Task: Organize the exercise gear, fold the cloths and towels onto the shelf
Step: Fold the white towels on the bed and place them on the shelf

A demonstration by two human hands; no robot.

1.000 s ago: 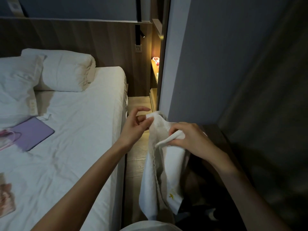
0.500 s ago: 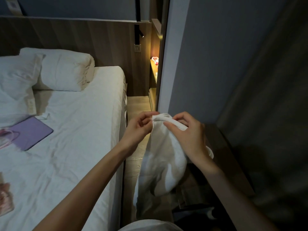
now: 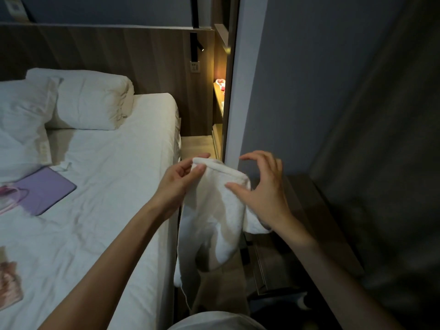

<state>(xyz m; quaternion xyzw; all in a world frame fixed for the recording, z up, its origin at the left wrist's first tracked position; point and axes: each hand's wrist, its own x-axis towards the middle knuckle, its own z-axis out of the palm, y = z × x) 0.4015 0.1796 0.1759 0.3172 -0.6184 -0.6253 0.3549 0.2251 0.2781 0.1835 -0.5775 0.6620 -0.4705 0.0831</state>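
A white towel (image 3: 214, 210) hangs folded in front of me, between the bed and a dark side table. My left hand (image 3: 177, 181) pinches its top left corner between thumb and fingers. My right hand (image 3: 262, 189) is spread at the top right corner. Its thumb lies against the towel's front and its fingers are raised and apart behind the fold. The towel's lower end droops towards the floor, and part of it trails behind my right wrist.
A bed with a white sheet (image 3: 107, 186) fills the left, with pillows (image 3: 90, 98), a purple tablet case (image 3: 47, 189) and a pink item (image 3: 9, 284) on it. A dark wooden side table (image 3: 321, 222) stands on the right below a grey wall. A lit shelf niche (image 3: 220, 91) lies ahead.
The towel has been doubled over and drawn into a shorter fold. My right hand has let go of the top edge and spread its fingers. My left hand keeps its pinch.
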